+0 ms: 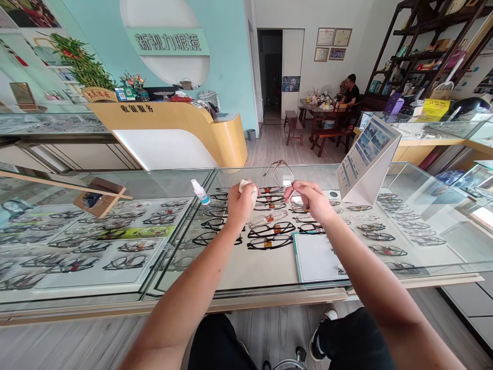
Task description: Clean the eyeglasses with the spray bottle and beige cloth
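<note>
My right hand pinches a pair of clear-framed eyeglasses above the glass counter, one lens and a temple standing up past the fingers. Bunched in the closed fingers of my left hand is a pale cloth, a short way left of the glasses and apart from them. A white spray bottle with a blue label stands on the counter top left of my left hand. Under the glass, rows of eyeglasses lie below both hands.
A white display stand rises right of my right hand. A wooden holder stands on the left counter. A white panel with a teal edge lies below my right forearm. Farther back, a person sits at a table.
</note>
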`<state>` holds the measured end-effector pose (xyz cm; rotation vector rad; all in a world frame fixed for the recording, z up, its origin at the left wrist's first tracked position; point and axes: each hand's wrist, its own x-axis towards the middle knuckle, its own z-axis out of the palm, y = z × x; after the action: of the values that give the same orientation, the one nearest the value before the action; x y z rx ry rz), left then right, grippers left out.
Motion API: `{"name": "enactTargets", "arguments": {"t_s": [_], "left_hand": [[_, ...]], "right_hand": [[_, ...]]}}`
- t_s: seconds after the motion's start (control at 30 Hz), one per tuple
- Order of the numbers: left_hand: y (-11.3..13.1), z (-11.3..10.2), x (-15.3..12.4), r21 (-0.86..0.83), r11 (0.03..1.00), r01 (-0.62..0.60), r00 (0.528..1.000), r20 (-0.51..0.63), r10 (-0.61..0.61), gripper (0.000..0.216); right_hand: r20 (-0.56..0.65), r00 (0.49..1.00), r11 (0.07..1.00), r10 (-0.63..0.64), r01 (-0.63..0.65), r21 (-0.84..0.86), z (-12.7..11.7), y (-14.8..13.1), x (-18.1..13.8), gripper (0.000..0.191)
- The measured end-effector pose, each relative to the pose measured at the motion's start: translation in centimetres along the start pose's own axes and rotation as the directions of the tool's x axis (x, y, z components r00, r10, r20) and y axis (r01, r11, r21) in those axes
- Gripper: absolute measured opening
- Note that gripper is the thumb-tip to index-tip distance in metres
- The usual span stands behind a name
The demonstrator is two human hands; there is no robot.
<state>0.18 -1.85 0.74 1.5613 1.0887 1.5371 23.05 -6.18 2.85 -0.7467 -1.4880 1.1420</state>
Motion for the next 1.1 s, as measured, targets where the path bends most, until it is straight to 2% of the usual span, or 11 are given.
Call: {"name": "enactTargets", "arguments": {"t_s": [0.07,0.2,0.3,0.37,0.43,0.57,0.8,0.9,1.0,1.03,1.1], "left_hand": [[0.0,0.0,-0.3,0.001,0.998,-0.063,0.998,-0.022,0.063,0.013],[0.2,0.0,-1.1,0.136,0.95,-0.28,0.959,-0.01,0.284,0.022],[0.3,-0.2,-1.5,0.265,0.844,-0.466,0.884,0.112,0.453,0.049],[0.3,-0.3,-1.5,0.323,0.768,-0.553,0.833,0.201,0.515,0.077],[0.3,-0.4,-1.4,0.369,0.709,-0.602,0.798,0.249,0.548,0.089],[0.2,-0.4,-1.2,0.417,0.658,-0.627,0.775,0.246,0.583,0.077],[0.1,-0.4,-0.9,0.414,0.628,-0.659,0.741,0.219,0.634,0.077],[0.1,-0.5,-0.8,0.444,0.645,-0.622,0.77,0.2,0.606,0.076],[-0.1,-0.5,-0.7,0.468,0.672,-0.574,0.797,0.135,0.588,0.078],[-0.1,-0.6,-0.7,0.472,0.677,-0.565,0.797,0.097,0.597,0.079],[-0.1,-0.6,-0.7,0.475,0.691,-0.545,0.786,0.002,0.619,0.08]], "right_hand": [[0.015,1.0,1.0,0.0,0.0,-0.019,0.1,-0.1,-0.1,0.037],[0.054,0.998,0.997,0.036,-0.032,-0.067,0.0,-0.5,-0.3,0.035],[0.082,0.996,0.996,0.044,-0.037,-0.085,-0.2,-0.6,-0.3,0.034],[0.115,0.993,0.995,0.034,-0.024,-0.093,-0.3,-0.5,-0.2,0.033],[0.166,0.986,0.994,0.029,-0.011,-0.107,-0.5,-0.3,-0.2,0.031],[0.226,0.974,0.986,0.009,0.029,-0.163,-0.8,-0.4,-0.3,0.031],[0.255,0.964,0.951,-0.073,0.144,-0.274,-1.1,-1.0,-0.7,0.031],[0.234,0.967,0.925,-0.103,0.179,-0.334,-1.0,-0.9,-0.8,0.03],[0.116,0.964,0.87,-0.241,0.268,-0.414,-0.8,-0.4,-0.9,0.027],[0.06,0.945,0.832,-0.322,0.313,-0.459,-0.8,-0.2,-0.9,0.029],[-0.04,0.871,0.731,-0.49,0.386,-0.563,-0.7,0.4,-1.0,0.038]]}}
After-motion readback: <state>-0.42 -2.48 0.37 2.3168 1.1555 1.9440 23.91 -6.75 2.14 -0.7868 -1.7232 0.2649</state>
